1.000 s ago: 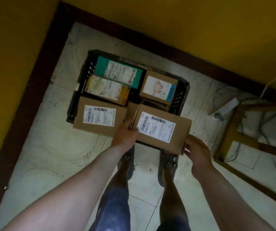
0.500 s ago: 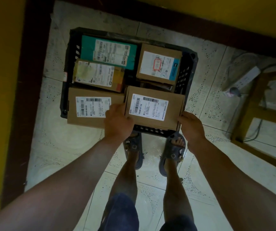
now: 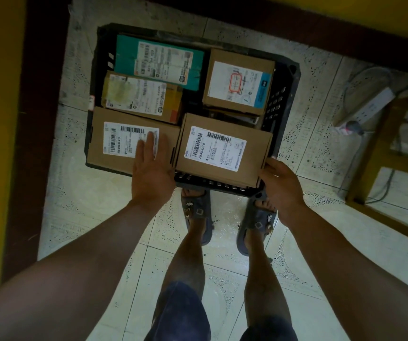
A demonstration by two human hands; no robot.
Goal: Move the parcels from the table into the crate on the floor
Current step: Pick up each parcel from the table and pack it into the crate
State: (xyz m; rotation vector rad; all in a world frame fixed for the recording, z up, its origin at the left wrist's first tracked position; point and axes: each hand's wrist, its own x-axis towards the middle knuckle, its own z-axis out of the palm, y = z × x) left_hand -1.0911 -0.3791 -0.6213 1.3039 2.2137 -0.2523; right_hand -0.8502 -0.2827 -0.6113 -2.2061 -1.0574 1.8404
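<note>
Black plastic crate (image 3: 278, 102) nearly full. Brown cardboard labelled parcel (image 3: 222, 148) lies on top, near-right; right hand (image 3: 281, 190) at its corner, grip unclear. Left hand (image 3: 151, 173) flat, fingers straight, on neighbouring brown cardboard box (image 3: 121, 143). Table unseen.

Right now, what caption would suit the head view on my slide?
Right hand holds a brown parcel over a black crate; left hand rests flat on the neighbouring parcel.

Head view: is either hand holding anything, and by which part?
Right hand grips the near-right parcel by its right end, at the near corner. Left hand lies flat on the near-left parcel, holding nothing.
</note>
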